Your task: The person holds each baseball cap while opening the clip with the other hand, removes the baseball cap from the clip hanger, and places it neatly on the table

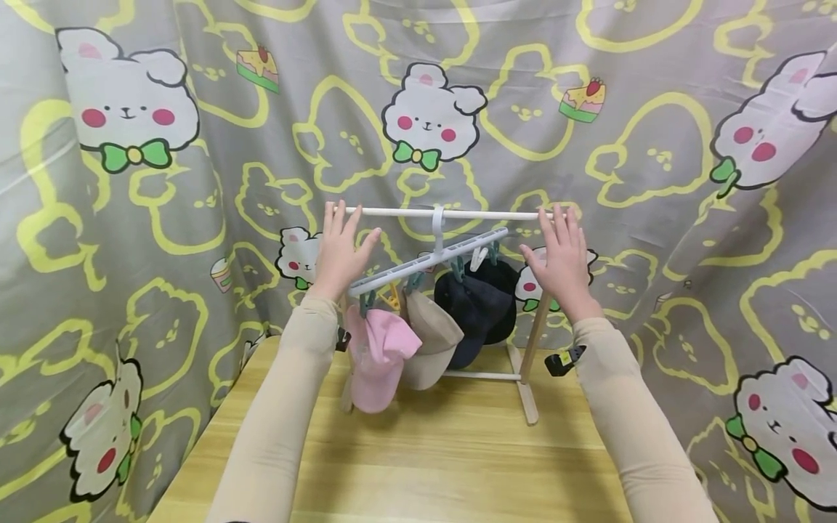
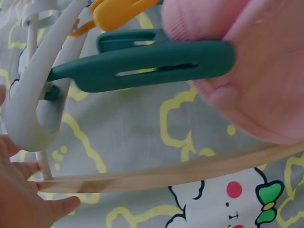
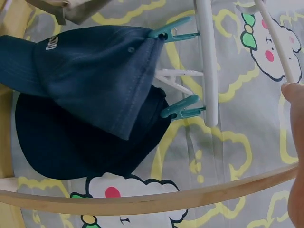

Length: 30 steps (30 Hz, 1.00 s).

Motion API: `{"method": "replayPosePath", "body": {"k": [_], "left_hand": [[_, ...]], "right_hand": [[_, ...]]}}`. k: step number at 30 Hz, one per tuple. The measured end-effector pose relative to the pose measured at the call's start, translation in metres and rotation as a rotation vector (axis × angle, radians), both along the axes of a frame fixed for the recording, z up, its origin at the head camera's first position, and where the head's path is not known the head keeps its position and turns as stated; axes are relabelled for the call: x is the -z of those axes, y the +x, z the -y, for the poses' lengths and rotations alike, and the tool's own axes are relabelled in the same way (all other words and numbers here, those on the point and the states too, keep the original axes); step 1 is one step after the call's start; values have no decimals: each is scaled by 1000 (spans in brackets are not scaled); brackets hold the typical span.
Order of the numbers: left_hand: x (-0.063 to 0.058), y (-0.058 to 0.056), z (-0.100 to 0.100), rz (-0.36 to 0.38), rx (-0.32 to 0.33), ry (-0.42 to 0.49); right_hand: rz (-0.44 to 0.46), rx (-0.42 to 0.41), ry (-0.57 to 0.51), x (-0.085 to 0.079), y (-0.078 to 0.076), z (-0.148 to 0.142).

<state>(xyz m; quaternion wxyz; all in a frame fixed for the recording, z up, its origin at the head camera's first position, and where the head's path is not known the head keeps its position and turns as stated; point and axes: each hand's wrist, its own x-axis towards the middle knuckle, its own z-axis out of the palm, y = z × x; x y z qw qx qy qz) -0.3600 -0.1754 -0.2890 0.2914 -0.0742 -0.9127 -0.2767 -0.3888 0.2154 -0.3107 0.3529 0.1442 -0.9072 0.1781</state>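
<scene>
left hand [image 1: 341,256]: fingers extended, unclenched, resting at the left end of the white rod [image 1: 392,212]. right hand [image 1: 564,263]: fingers likewise at the right end. between them, the clip hanger [image 1: 392,274] hangs from the rod, aslant, left end near. clipped, near to far: pink cap [image 1: 382,363], beige cap [image 1: 428,349], dark blue cap [image 1: 463,312], black cap [image 1: 502,283]. wooden rack [image 1: 536,334] stands on the desk [image 1: 458,465].

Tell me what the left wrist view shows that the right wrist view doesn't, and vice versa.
Only the left wrist view: the pink cap, the yellow-orange clip and the left hand.

Only the right wrist view: the dark blue cap, the black cap, an edge of the beige cap, the white clip and the right hand.

Both: the grey hanger, the white rod, parts of the wooden stand and the patterned curtain.
</scene>
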Motion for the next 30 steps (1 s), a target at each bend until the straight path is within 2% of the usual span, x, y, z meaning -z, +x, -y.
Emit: {"method": "replayPosePath", "body": {"k": [6, 10, 16, 22, 30], "left_hand": [[9, 8, 0, -60, 81, 142], [13, 14, -2, -106, 132, 185], [22, 18, -5, -180, 157, 230], [32, 21, -5, -245, 192, 315], [46, 31, -5, -229, 206, 442]], "right_hand": [[-14, -29, -23, 13, 4, 0], [-45, -68, -47, 20, 7, 2], [-117, -124, -57, 30, 13, 8], [-153, -161, -121, 41, 16, 11], [-317, -234, -206, 65, 20, 19]]}}
